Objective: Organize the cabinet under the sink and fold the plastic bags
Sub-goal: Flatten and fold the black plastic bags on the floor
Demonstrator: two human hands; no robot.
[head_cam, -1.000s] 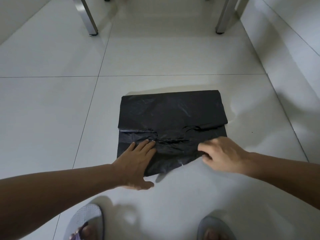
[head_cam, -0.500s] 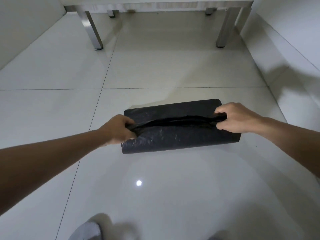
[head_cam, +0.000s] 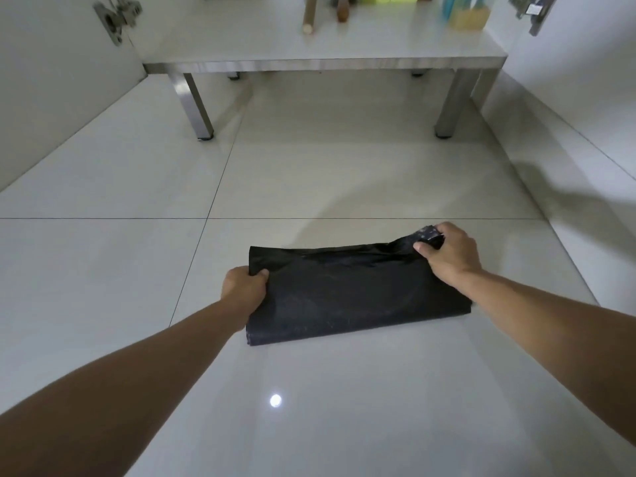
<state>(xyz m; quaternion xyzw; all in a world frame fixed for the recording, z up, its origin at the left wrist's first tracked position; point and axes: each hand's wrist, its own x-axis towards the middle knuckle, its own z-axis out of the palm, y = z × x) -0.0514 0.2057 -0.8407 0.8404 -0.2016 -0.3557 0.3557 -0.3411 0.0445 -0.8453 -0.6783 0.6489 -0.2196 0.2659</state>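
On the floor: a folded black plastic bag (head_cam: 347, 294) lies flat on the pale tiles (head_cam: 103, 270), in front of the person.
Left hand (head_cam: 242, 287): its fingers are curled around the left edge of the bag and grip it.
Right hand (head_cam: 447, 253): it pinches the far right corner, which is lifted a little.
Behind: a low metal shelf (head_cam: 323, 62) on legs, with blurred bottles on it.
Sides: open cabinet doors with hinges (head_cam: 115, 15).
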